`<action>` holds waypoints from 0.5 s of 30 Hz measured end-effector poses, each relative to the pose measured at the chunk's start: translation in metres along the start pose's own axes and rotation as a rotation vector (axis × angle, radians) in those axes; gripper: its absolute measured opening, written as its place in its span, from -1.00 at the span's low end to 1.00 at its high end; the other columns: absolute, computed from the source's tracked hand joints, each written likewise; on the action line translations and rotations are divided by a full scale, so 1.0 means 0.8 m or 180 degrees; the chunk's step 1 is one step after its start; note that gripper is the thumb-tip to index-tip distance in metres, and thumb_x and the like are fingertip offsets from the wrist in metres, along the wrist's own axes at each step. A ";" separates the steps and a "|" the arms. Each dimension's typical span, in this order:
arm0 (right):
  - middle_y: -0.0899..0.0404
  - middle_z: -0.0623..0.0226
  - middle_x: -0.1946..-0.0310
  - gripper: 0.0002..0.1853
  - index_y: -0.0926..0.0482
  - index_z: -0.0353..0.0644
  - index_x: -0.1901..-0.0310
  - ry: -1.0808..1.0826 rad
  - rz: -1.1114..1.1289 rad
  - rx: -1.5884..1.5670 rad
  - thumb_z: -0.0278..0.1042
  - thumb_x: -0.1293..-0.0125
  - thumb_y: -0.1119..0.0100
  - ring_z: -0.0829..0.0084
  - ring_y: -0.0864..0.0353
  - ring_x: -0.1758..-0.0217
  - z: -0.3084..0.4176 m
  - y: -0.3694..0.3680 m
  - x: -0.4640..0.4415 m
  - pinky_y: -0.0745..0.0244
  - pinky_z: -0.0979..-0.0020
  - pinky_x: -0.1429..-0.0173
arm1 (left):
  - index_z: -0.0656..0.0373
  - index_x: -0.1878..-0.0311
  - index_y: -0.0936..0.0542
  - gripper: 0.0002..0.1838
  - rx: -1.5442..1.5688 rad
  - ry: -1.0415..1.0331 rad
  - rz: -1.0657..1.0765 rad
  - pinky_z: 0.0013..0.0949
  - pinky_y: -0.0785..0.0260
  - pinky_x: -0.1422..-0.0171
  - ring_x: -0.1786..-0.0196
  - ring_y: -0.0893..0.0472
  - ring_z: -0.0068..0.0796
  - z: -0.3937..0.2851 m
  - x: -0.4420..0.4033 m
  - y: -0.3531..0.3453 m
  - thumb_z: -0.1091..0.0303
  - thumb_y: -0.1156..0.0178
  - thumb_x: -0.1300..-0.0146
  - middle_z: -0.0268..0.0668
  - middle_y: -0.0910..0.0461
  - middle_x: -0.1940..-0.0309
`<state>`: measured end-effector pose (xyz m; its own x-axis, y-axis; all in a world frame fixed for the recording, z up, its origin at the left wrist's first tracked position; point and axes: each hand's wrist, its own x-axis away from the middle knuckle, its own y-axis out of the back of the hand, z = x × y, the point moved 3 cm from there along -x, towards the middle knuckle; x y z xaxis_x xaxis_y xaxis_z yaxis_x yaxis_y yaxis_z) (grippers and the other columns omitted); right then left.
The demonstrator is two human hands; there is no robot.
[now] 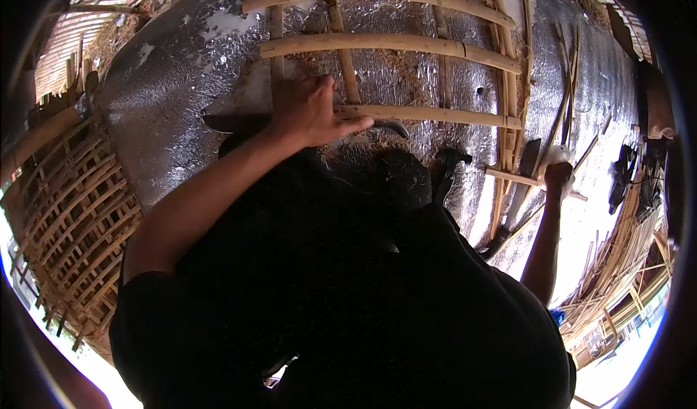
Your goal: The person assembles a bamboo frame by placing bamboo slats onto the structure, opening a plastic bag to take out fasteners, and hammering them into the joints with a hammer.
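Observation:
My left hand [308, 115] is over the bamboo lattice [392, 43], at its left side, on the upright slats. Its thumb is stretched out to the right along the lowest crosspiece, and the other fingers bend forward, partly hidden. Beside and under that hand lies a dark curved blade [232, 123]. My right hand [559, 179], off to the right, is closed in a fist. A light wooden stick [512, 177] shows on both sides of this fist. Something white [557, 155] lies just beyond the knuckles; its kind is unclear.
A shiny, silvery sheet [163, 111] covers the ground under the lattice. At the left stands a woven bamboo panel [72, 213]. Loose bamboo strips [610, 256] are heaped at the right. A dark-handled tool [496, 243] lies near my right arm. Another person's arm [659, 111] shows at the far right.

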<state>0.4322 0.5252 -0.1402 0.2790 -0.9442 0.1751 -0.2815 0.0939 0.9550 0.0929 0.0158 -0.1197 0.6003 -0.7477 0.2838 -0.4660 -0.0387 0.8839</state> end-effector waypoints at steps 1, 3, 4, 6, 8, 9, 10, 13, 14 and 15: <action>-0.73 -0.20 0.09 -0.67 -0.74 -0.28 0.11 0.0020 0.0020 0.0014 -0.28 -0.15 -0.25 -0.16 -0.74 -0.04 -0.003 -0.005 -0.006 -0.66 -0.03 -0.10 | 0.35 0.01 -0.56 -0.04 0.0111 0.0153 0.0084 0.01 -0.59 0.10 0.18 -0.69 -0.15 -0.003 -0.002 -0.008 -0.54 -0.38 -0.05 -0.13 -0.61 0.33; -0.73 -0.19 0.07 -0.63 -0.73 -0.27 0.07 0.0051 0.0063 0.0076 -0.25 -0.13 -0.29 -0.15 -0.74 -0.05 -0.007 -0.008 -0.010 -0.65 -0.02 -0.12 | 0.38 -0.22 -0.41 0.07 0.0372 0.0152 0.0007 0.02 -0.63 0.06 0.12 -0.72 -0.09 -0.005 -0.005 -0.020 -0.43 -0.49 0.00 0.00 -0.63 0.19; -0.73 -0.16 0.05 -0.58 -0.70 -0.25 0.00 0.0141 -0.0070 0.0012 -0.23 -0.13 -0.31 -0.13 -0.74 -0.06 -0.009 -0.002 -0.003 -0.65 -0.01 -0.14 | 0.37 -0.27 -0.37 0.08 0.0510 0.0160 0.0048 0.00 -0.63 0.04 0.09 -0.72 -0.09 -0.004 -0.006 -0.028 -0.39 -0.52 0.00 0.03 -0.63 0.16; -0.74 -0.14 0.06 -0.58 -0.69 -0.25 0.00 0.0118 -0.0110 0.0195 -0.22 -0.13 -0.32 -0.13 -0.75 -0.04 -0.008 0.005 0.005 -0.65 -0.01 -0.12 | 0.35 -0.34 -0.32 0.09 0.0653 0.0090 -0.0002 -0.01 -0.62 -0.02 0.04 -0.72 -0.06 -0.003 -0.005 -0.035 -0.31 -0.56 -0.01 0.07 -0.62 0.11; -0.75 -0.11 0.07 -0.61 -0.70 -0.23 0.04 0.0060 0.0029 0.0453 -0.20 -0.13 -0.33 -0.12 -0.76 -0.02 -0.013 -0.001 0.000 -0.65 -0.02 -0.10 | 0.32 -0.38 -0.28 0.08 0.0650 -0.0065 -0.0167 -0.01 -0.61 -0.08 0.00 -0.71 -0.03 -0.003 -0.003 -0.034 -0.23 -0.59 -0.02 0.10 -0.62 0.06; -0.75 -0.11 0.07 -0.62 -0.70 -0.22 0.05 0.0066 0.0033 0.0436 -0.20 -0.14 -0.32 -0.12 -0.76 -0.02 -0.012 -0.002 0.002 -0.65 -0.02 -0.09 | 0.32 -0.39 -0.28 0.08 0.0725 0.0009 -0.0054 0.01 -0.60 -0.10 -0.03 -0.70 -0.01 -0.004 -0.003 -0.031 -0.22 -0.59 -0.02 0.10 -0.61 0.02; -0.75 -0.11 0.08 -0.63 -0.70 -0.22 0.06 0.0072 0.0032 0.0415 -0.20 -0.15 -0.31 -0.12 -0.76 -0.01 -0.011 -0.002 0.003 -0.65 -0.03 -0.08 | 0.32 -0.39 -0.27 0.08 0.0798 0.0080 0.0054 0.02 -0.58 -0.13 -0.06 -0.69 0.02 -0.007 -0.004 -0.028 -0.21 -0.59 -0.03 0.11 -0.60 -0.01; -0.75 -0.12 0.13 -0.65 -0.70 -0.20 0.03 0.0129 -0.0068 0.0338 -0.22 -0.18 -0.26 -0.14 -0.76 0.02 0.002 0.008 0.013 -0.65 -0.05 -0.04 | 0.25 -0.47 -0.23 0.09 0.1205 0.0187 0.0198 0.08 -0.56 -0.23 -0.15 -0.66 0.09 -0.008 -0.002 -0.020 -0.13 -0.59 -0.05 0.11 -0.59 -0.12; -0.75 -0.12 0.15 -0.65 -0.71 -0.19 0.02 0.0149 -0.0111 0.0312 -0.23 -0.20 -0.24 -0.15 -0.76 0.04 0.005 0.011 0.018 -0.66 -0.05 -0.02 | 0.22 -0.51 -0.20 0.10 0.1371 0.0202 0.0225 0.09 -0.55 -0.26 -0.18 -0.65 0.11 -0.007 0.000 -0.018 -0.10 -0.60 -0.06 0.10 -0.59 -0.16; -0.74 -0.14 0.14 -0.65 -0.71 -0.17 0.02 0.0246 -0.0227 0.0114 -0.25 -0.20 -0.19 -0.18 -0.75 0.03 0.001 0.010 0.018 -0.64 -0.07 -0.03 | 0.16 -0.54 -0.20 0.08 0.1353 -0.0190 0.0168 0.09 -0.55 -0.29 -0.19 -0.65 0.10 -0.005 0.001 -0.014 -0.05 -0.58 -0.09 0.07 -0.59 -0.17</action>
<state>0.4333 0.5121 -0.1302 0.3691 -0.9208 0.1263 -0.2906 0.0148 0.9567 0.1014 0.0186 -0.1281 0.5355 -0.7927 0.2915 -0.7290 -0.2595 0.6334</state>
